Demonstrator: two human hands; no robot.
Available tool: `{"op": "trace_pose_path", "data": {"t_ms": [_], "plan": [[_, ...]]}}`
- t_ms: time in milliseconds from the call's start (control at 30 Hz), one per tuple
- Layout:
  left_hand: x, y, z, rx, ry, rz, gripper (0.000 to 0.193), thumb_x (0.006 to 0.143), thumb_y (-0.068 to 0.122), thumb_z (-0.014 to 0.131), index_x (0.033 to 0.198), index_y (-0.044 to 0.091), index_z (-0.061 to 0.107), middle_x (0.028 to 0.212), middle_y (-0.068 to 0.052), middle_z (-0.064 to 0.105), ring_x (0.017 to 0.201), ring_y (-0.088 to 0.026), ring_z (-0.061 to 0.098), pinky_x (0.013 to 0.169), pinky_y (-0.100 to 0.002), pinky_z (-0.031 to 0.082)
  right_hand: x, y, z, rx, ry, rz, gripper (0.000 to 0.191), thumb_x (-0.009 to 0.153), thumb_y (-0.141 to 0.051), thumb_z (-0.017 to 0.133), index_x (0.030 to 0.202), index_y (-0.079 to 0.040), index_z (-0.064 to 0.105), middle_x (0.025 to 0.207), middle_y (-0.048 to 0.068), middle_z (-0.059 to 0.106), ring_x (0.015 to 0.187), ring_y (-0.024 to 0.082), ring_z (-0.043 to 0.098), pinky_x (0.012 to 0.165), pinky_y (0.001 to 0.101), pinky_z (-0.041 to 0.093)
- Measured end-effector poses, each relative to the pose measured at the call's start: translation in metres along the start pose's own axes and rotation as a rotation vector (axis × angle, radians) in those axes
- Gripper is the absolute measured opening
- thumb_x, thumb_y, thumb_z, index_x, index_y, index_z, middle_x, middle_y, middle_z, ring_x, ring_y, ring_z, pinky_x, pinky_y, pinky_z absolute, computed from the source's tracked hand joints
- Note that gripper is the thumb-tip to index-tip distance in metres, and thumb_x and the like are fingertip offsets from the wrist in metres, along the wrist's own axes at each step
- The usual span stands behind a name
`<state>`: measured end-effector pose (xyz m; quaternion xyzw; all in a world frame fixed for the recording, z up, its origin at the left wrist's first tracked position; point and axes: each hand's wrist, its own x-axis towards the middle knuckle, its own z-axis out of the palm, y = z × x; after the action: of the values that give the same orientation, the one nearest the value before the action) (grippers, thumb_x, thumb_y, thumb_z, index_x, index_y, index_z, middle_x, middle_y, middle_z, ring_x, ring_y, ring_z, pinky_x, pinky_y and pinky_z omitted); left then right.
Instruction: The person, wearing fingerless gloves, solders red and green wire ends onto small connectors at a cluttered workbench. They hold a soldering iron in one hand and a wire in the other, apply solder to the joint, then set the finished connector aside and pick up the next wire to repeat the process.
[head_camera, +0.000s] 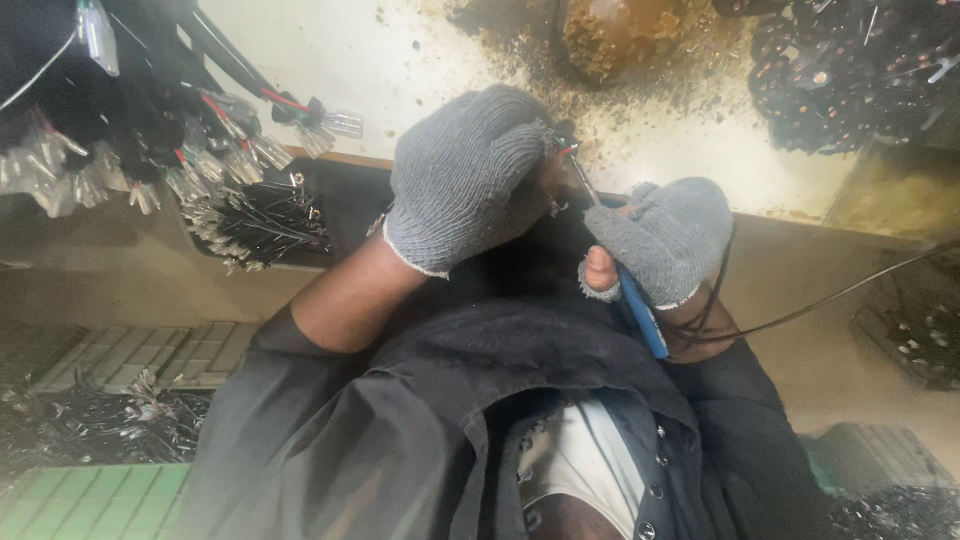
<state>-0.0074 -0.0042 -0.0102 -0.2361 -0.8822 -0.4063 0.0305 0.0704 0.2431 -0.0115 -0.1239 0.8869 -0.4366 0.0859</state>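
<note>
My left hand (470, 175), in a grey knit glove, is closed around thin wires (566, 148) whose red and green ends stick out by the thumb. My right hand (668, 238), in a grey fingerless glove, grips a blue-handled soldering iron (640, 315). Its thin metal tip (585, 183) points up toward the wire ends at my left hand. The iron's black cord (830, 298) runs off to the right. Both hands are close together above my lap, at the edge of a stained white bench (420, 70).
Bundles of black wires with clear plastic terminals (200, 170) hang at the left. A pile of bare-ended wires (260, 225) lies in a dark tray. Brown burnt residue (620, 40) and a heap of dark parts (850, 70) sit at the top right. Green tiled floor (90, 495) shows below.
</note>
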Motion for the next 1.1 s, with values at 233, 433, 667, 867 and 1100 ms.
{"op": "trace_pose_path", "data": {"t_ms": [233, 433, 667, 867, 1100], "plan": [[0.0, -0.001, 0.001, 0.006, -0.017, -0.012, 0.013, 0.095, 0.02, 0.082, 0.095, 0.011, 0.072, 0.101, -0.007, 0.067, 0.086, -0.026, 0.067, 0.072, -0.037, 0.054, -0.003, -0.003, -0.006, -0.042, -0.014, -0.045, 0.02, 0.094, -0.017, 0.077, 0.109, -0.004, 0.075, 0.097, 0.009, 0.067, 0.092, 0.024, 0.065, 0.081, 0.0348, 0.053], [0.0, -0.001, -0.001, 0.008, -0.016, 0.007, 0.014, 0.088, 0.02, 0.08, 0.094, 0.011, 0.071, 0.101, -0.008, 0.067, 0.087, -0.028, 0.067, 0.072, -0.039, 0.054, -0.01, -0.009, -0.011, -0.046, -0.018, -0.062, 0.02, 0.094, -0.016, 0.078, 0.111, -0.004, 0.074, 0.099, 0.008, 0.066, 0.094, 0.023, 0.065, 0.082, 0.0341, 0.053], [0.0, 0.0, 0.001, -0.003, 0.019, 0.009, 0.012, 0.097, 0.019, 0.079, 0.102, 0.013, 0.07, 0.105, -0.005, 0.067, 0.093, -0.026, 0.068, 0.078, -0.038, 0.056, -0.017, -0.005, -0.01, -0.05, 0.006, -0.064, 0.021, 0.094, -0.015, 0.078, 0.112, -0.004, 0.074, 0.102, 0.008, 0.066, 0.096, 0.023, 0.065, 0.083, 0.0333, 0.053], [-0.002, -0.002, 0.0, -0.012, 0.011, 0.029, 0.018, 0.093, 0.021, 0.08, 0.107, 0.012, 0.071, 0.107, -0.006, 0.067, 0.094, -0.027, 0.068, 0.078, -0.038, 0.055, -0.02, -0.006, -0.009, -0.041, 0.013, -0.06, 0.022, 0.094, -0.015, 0.078, 0.113, -0.005, 0.073, 0.104, 0.008, 0.065, 0.097, 0.022, 0.064, 0.084, 0.0327, 0.053], [-0.001, -0.002, 0.003, 0.016, -0.013, 0.015, 0.014, 0.094, 0.019, 0.081, 0.1, 0.012, 0.07, 0.104, -0.007, 0.067, 0.09, -0.027, 0.068, 0.074, -0.039, 0.055, -0.016, -0.001, -0.006, -0.029, 0.026, -0.053, 0.023, 0.094, -0.014, 0.079, 0.115, -0.005, 0.073, 0.106, 0.008, 0.065, 0.099, 0.022, 0.064, 0.085, 0.0319, 0.053]]}}
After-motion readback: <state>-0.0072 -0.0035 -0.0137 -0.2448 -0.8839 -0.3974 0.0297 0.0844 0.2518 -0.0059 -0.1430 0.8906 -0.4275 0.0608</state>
